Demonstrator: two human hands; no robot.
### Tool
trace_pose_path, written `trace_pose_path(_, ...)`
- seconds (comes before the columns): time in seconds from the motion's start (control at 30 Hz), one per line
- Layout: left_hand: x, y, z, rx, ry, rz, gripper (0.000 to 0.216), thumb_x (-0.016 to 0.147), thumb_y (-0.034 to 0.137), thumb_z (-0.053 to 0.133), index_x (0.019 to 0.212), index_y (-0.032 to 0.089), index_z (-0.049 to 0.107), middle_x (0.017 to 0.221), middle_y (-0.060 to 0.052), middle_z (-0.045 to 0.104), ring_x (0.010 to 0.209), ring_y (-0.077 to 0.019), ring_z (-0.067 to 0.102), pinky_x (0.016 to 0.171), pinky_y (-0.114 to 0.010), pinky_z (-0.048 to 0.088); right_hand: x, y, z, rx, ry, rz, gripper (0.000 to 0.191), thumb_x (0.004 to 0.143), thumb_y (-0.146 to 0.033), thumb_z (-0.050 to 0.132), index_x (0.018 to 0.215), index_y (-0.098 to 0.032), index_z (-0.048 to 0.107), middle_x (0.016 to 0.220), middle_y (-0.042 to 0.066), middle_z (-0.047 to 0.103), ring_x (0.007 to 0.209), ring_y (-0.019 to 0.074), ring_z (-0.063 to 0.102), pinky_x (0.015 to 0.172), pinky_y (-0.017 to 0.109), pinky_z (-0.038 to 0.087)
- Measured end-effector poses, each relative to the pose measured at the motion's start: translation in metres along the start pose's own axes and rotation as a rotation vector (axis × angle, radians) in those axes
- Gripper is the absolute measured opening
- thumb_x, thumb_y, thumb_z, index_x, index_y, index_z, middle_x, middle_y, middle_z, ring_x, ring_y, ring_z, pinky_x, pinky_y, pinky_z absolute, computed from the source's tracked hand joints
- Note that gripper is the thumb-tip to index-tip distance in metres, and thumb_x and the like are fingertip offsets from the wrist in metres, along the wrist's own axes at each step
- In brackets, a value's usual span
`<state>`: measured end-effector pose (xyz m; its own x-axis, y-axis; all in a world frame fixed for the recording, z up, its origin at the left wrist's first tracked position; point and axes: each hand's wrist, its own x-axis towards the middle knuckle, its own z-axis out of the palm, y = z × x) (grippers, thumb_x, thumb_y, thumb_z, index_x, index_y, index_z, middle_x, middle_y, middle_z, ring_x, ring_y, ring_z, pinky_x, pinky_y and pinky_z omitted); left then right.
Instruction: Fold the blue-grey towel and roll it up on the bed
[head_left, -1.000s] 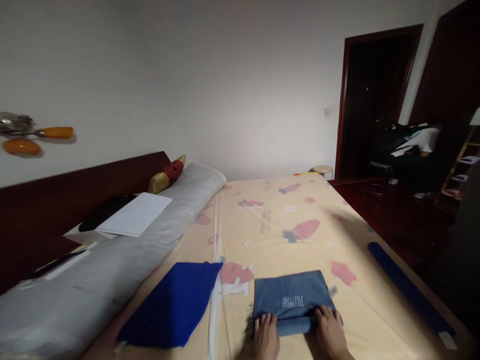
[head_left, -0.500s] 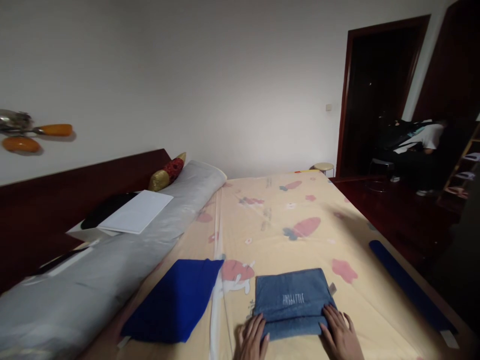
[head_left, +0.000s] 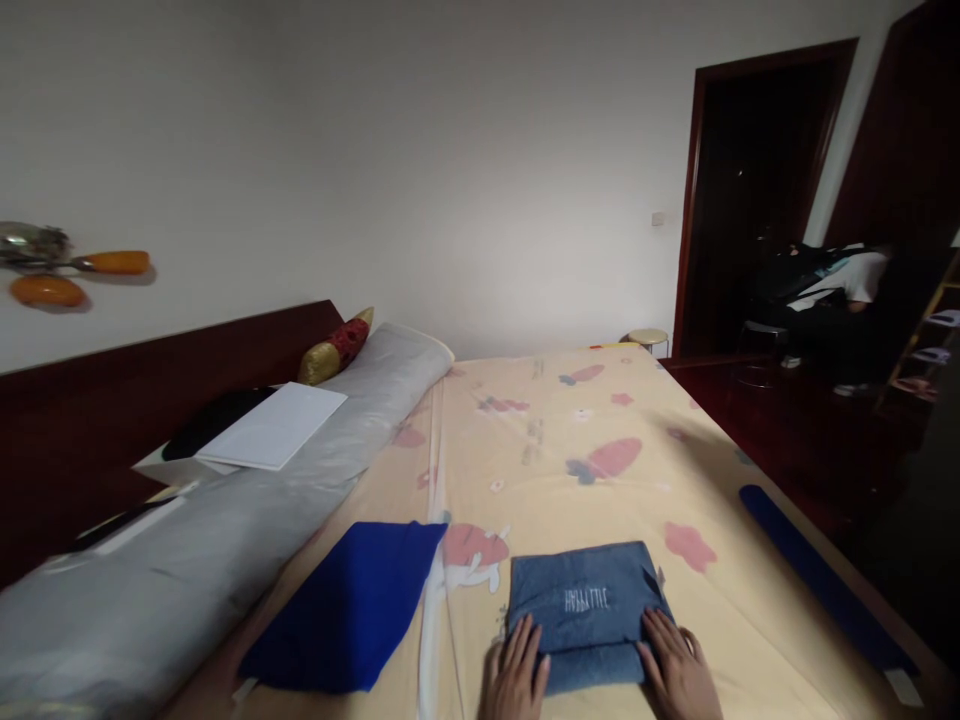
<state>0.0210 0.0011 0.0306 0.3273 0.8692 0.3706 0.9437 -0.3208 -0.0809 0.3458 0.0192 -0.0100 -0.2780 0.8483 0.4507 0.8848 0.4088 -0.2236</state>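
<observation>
- Wide bed [head_left: 570, 440] under a pale yellow sheet printed with red carrots
- Folded blue-grey denim cloth [head_left: 585, 605] near the front edge
- Folded royal-blue cloth [head_left: 352, 610] just left of it, apart
- Long grey plastic-wrapped roll [head_left: 225, 540] along the left side

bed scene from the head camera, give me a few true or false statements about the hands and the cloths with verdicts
1. Both hands rest on the folded denim-blue cloth. True: the left hand and right hand lie flat on its near corners.
2. The bright blue cloth lies on top of the denim-blue cloth. False: it lies apart, to its left on the bed sheet.
3. The denim-blue cloth bears white lettering. True.
4. The left hand grips a white sheet of paper. False: the white sheet lies far off, on the grey wrapped roll by the headboard.
5. The doorway at the far right is brightly lit. False: it is dark.
</observation>
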Motion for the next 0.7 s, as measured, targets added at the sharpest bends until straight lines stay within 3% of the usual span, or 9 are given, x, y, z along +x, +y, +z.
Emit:
trace_pose_path(0.1, -0.009, -0.009, 0.004, 0.082, 0.05, -0.124, 0.045, 0.092, 0.037, 0.044, 0.136, 0.036, 0.048, 0.141, -0.001, 0.055, 0.124, -0.0222, 0.057, 0.095, -0.043, 0.052, -0.007, 0.004, 0.006, -0.072, 0.067, 0.078, 0.034, 0.09, -0.039, 0.048, 0.12, -0.032, 0.063, 0.133, 0.004, 0.061, 0.123, 0.0282, 0.057, 0.098, 0.049, 0.046)
trace_pose_path(0.17, -0.003, 0.01, 0.012, 0.064, 0.063, -0.141, 0.045, 0.092, 0.03, 0.041, 0.136, 0.034, 0.049, 0.144, 0.0, 0.052, 0.128, -0.0224, 0.054, 0.099, -0.045, 0.051, 0.0, -0.016, 0.011, -0.038, 0.053, 0.128, 0.04, 0.091, -0.039, 0.046, 0.128, -0.028, 0.058, 0.136, 0.006, 0.059, 0.125, 0.0282, 0.055, 0.1, 0.048, 0.046)
trace_pose_path(0.27, 0.015, 0.054, 0.025, -0.099, 0.033, -0.013, 0.051, 0.091, 0.022, 0.038, 0.141, 0.031, 0.042, 0.142, 0.001, 0.054, 0.127, -0.0177, 0.054, 0.1, -0.037, 0.052, 0.02, -0.057, 0.016, 0.107, -0.09, 0.012, 0.047, 0.091, -0.033, 0.043, 0.137, -0.03, 0.049, 0.143, 0.002, 0.051, 0.131, 0.0234, 0.05, 0.103, 0.041, 0.046)
trace_pose_path(0.37, 0.026, 0.073, 0.028, -0.198, -0.038, 0.017, 0.053, 0.09, 0.026, 0.041, 0.142, 0.036, 0.039, 0.14, 0.002, 0.056, 0.125, -0.0173, 0.057, 0.099, -0.036, 0.053, 0.032, -0.07, 0.015, 0.157, -0.174, -0.028, 0.046, 0.089, -0.032, 0.045, 0.135, -0.037, 0.05, 0.139, -0.003, 0.055, 0.127, 0.0211, 0.053, 0.1, 0.038, 0.049)
trace_pose_path(0.43, 0.024, 0.063, 0.021, -0.17, -0.057, -0.008, 0.052, 0.091, 0.031, 0.041, 0.143, 0.037, 0.036, 0.142, 0.002, 0.053, 0.127, -0.0186, 0.055, 0.099, -0.039, 0.052, 0.029, -0.054, 0.011, 0.137, -0.169, 0.015, 0.043, 0.091, -0.034, 0.044, 0.133, -0.036, 0.053, 0.139, -0.001, 0.055, 0.128, 0.0239, 0.052, 0.101, 0.044, 0.048)
trace_pose_path(0.57, 0.007, 0.015, 0.0, -0.031, -0.01, 0.007, 0.054, 0.094, 0.033, 0.04, 0.147, 0.032, 0.028, 0.144, 0.002, 0.052, 0.128, -0.0156, 0.053, 0.097, -0.034, 0.05, 0.008, 0.0, -0.002, 0.036, -0.116, 0.148, 0.044, 0.094, -0.038, 0.038, 0.136, -0.032, 0.05, 0.143, 0.003, 0.051, 0.133, 0.0266, 0.047, 0.103, 0.052, 0.045)
trace_pose_path(0.63, 0.0, 0.002, -0.005, 0.034, 0.033, 0.023, 0.052, 0.094, 0.035, 0.042, 0.145, 0.032, 0.032, 0.143, 0.002, 0.054, 0.127, -0.0157, 0.054, 0.097, -0.034, 0.047, 0.001, 0.015, -0.007, -0.009, -0.081, 0.178, 0.044, 0.093, -0.041, 0.04, 0.135, -0.032, 0.05, 0.142, 0.003, 0.053, 0.133, 0.0269, 0.047, 0.102, 0.053, 0.044)
trace_pose_path(0.7, -0.004, 0.004, -0.002, 0.091, 0.085, -0.008, 0.049, 0.093, 0.035, 0.045, 0.141, 0.031, 0.041, 0.141, 0.0, 0.057, 0.125, -0.0184, 0.056, 0.096, -0.037, 0.046, 0.001, 0.015, -0.012, -0.038, -0.031, 0.196, 0.043, 0.092, -0.041, 0.044, 0.133, -0.029, 0.053, 0.141, 0.005, 0.054, 0.133, 0.0292, 0.047, 0.102, 0.055, 0.043)
